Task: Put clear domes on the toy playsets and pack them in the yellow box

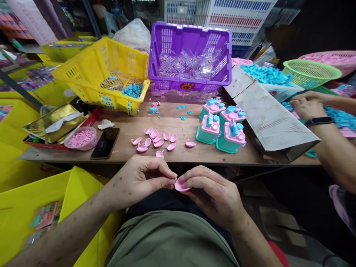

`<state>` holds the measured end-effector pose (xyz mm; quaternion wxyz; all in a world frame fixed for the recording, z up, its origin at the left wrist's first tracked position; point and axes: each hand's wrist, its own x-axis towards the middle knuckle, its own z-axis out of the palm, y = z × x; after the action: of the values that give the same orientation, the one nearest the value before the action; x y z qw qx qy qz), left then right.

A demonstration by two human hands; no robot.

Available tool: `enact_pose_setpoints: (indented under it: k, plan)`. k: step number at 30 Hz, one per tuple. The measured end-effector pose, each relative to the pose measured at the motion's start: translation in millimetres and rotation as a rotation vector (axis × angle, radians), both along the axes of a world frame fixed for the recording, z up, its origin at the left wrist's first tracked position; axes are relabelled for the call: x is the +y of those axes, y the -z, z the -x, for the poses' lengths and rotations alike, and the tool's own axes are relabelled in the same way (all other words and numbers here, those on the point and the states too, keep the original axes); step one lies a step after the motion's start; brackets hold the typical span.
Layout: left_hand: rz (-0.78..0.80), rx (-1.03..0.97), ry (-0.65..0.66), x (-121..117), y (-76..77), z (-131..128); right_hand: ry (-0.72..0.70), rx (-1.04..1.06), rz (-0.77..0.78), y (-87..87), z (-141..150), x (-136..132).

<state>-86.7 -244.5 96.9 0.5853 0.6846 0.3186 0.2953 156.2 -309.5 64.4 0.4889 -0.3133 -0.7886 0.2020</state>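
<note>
In front of my lap, past the table's front edge, my right hand [213, 191] grips a small oval pink plastic dish [181, 186] between thumb and fingers. My left hand [147, 176] is pinched closed at the dish's left edge; whatever its fingertips hold is too small and covered to make out. Several similar pink dishes with thin hooked stems [157, 138] lie loose on the wooden table [125, 128] just beyond my hands. To their right stand several teal boxes with pink tops [208, 128], carrying blue and purple parts.
A yellow crate [80, 87] and a purple crate [190, 79] with clear plastic pieces stand behind. At left are a phone [105, 143] and a tub of tiny pink parts [81, 138]. Beyond a cardboard box [274, 111], a co-worker's hands [311, 105] reach among blue pieces.
</note>
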Motion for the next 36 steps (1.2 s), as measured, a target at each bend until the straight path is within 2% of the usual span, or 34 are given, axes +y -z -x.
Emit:
enact_pose_setpoints:
  k: [5,9,11,13,15,18,21,24,26,28,31,36]
  plan:
    - [0.043,-0.079,-0.022,-15.9,10.8,-2.1,0.036,0.021,-0.003,2.1,3.0,-15.3]
    - [-0.045,-0.002,-0.032,-26.7,23.1,-5.5,0.037,-0.043,0.049,5.4,-1.6,-22.9]
    - [-0.083,0.038,-0.004,-29.4,30.0,-7.7,0.054,-0.08,0.074,12.3,-4.9,-21.4]
    - [-0.191,0.08,-0.015,-28.5,37.5,-8.4,0.078,-0.121,0.091,23.7,-9.8,-14.6]
    - [-0.389,0.15,-0.097,-22.8,45.3,-4.9,0.127,-0.177,0.081,37.8,-17.5,-2.3]
    - [-0.641,0.311,-0.273,-5.9,54.8,12.4,0.3,-0.232,0.026,58.6,-34.4,23.7]
    - [-0.703,0.472,-0.451,15.8,61.3,41.1,0.424,-0.205,0.044,74.1,-52.2,52.4]
    - [-0.703,0.597,-0.621,34.2,72.0,66.3,0.418,-0.191,0.11,83.6,-62.0,77.6]
    - [-0.74,0.655,-0.689,41.4,83.6,73.7,0.388,-0.192,0.132,88.1,-62.2,91.6]
    - [-0.787,0.697,-0.694,44.5,96.5,72.3,0.36,-0.192,0.137,92.6,-58.7,103.9]
    - [-0.79,0.736,-0.624,47.0,111.8,59.5,0.338,-0.194,0.131,100.2,-50.1,119.9]
    - [-0.746,0.726,-0.513,61.0,123.9,31.4,0.342,-0.203,0.171,107.1,-34.2,137.0]
